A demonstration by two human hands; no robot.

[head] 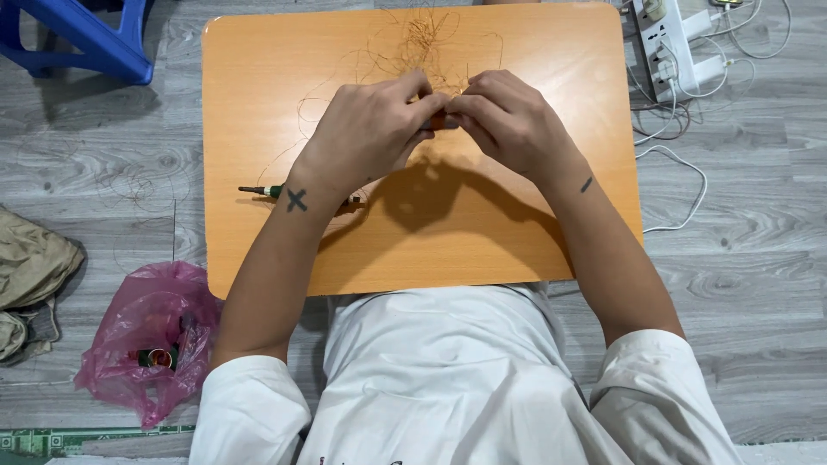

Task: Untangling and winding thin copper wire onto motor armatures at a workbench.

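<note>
Left hand [372, 129] and right hand [508, 120] meet fingertip to fingertip over the table [258, 258], both pinched shut on a small orange part [439, 121] at mid-table, toward 12 o'clock. Wire [418, 39], thin and copper-coloured, runs from the pinch toward 12 o'clock into a loose tangle; stray strands trail toward 9 o'clock across the tabletop.

Judgement on doing it well: keep the pinch tight and near the part, pull the strand slowly and along its own line so it neither snaps nor knots, and keep the slack away from the tangle.

Screwdriver [263, 190] lies at 7 o'clock from the left hand, shaft partly under the wrist. Pink bag [151, 340] sits on the floor well off at 7 o'clock; power strip [668, 39] at 2 o'clock, off the table.

Hard to make out: the part is almost wholly covered by fingers, so its shape is unclear. Whether the wire is attached to it or merely passes behind, I cannot tell. Bag contents are blurred.
</note>
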